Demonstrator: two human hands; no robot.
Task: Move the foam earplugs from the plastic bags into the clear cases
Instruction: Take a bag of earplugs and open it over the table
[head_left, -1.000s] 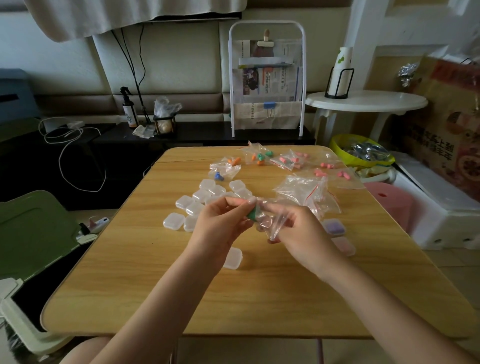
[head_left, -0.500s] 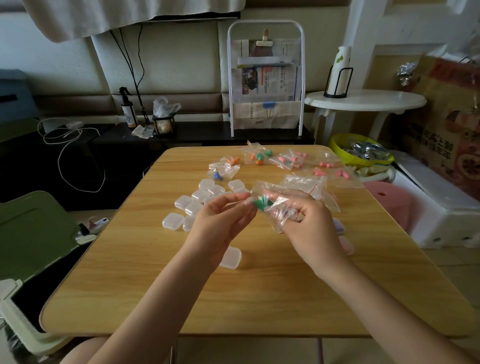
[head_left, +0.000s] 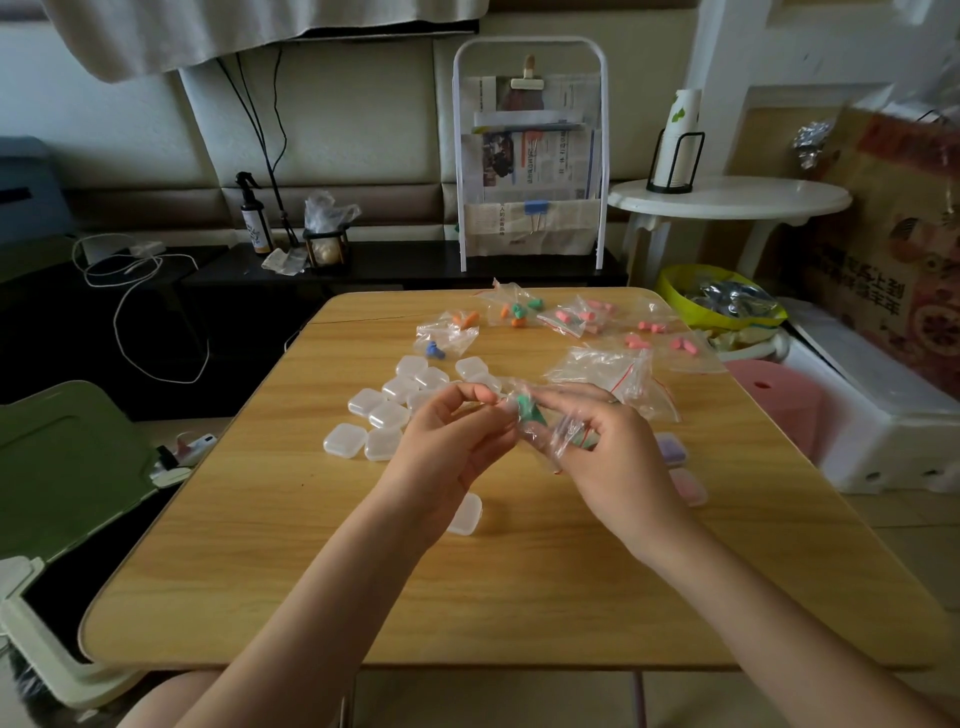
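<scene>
Above the middle of the wooden table (head_left: 260, 571), both my hands hold one small clear plastic bag (head_left: 558, 434) with green foam earplugs (head_left: 527, 410) inside. My left hand (head_left: 447, 447) pinches the bag's left edge between thumb and fingers. My right hand (head_left: 613, 457) grips the bag's other side, fingers curled round it. Several empty clear cases (head_left: 384, 415) lie in a cluster behind my left hand; one more clear case (head_left: 465, 514) sits under my left wrist. Two filled cases (head_left: 672, 449) lie right of my right hand.
Bags of orange, green, pink and blue earplugs (head_left: 519, 312) lie along the table's far edge. Empty bags (head_left: 613, 371) are piled behind my right hand. A pink stool (head_left: 769, 395) and white box (head_left: 883, 415) stand right of the table; a green bin (head_left: 67, 478) stands left.
Both hands lifted the bag a little off the table and brought it higher; the green earplugs shifted toward the bag's left end near my left fingertips.
</scene>
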